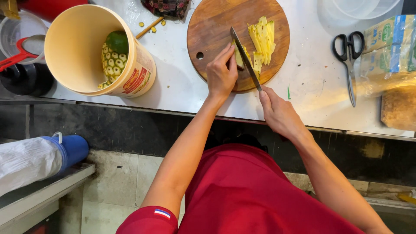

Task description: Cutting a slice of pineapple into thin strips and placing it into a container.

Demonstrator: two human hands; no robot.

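A small yellow-green fruit piece (238, 57) lies on the near part of a round wooden cutting board (212, 26), pinned under the curled fingers (226, 54) of the left hand (221, 76). The knife (245, 57) blade rests just beside that piece on its right, with the right hand (279, 113) wrapped tight round the handle and its forefinger laid along the top. Further back on the board is a loose heap of pale yellow sliced strips (262, 41). The board sits on a white bench (177, 82). To the left stands a cream plastic bucket (73, 47) holding sliced rounds and a green lime (117, 41). On the right lie black-handled scissors (349, 54), beside clear plastic packets (390, 47).
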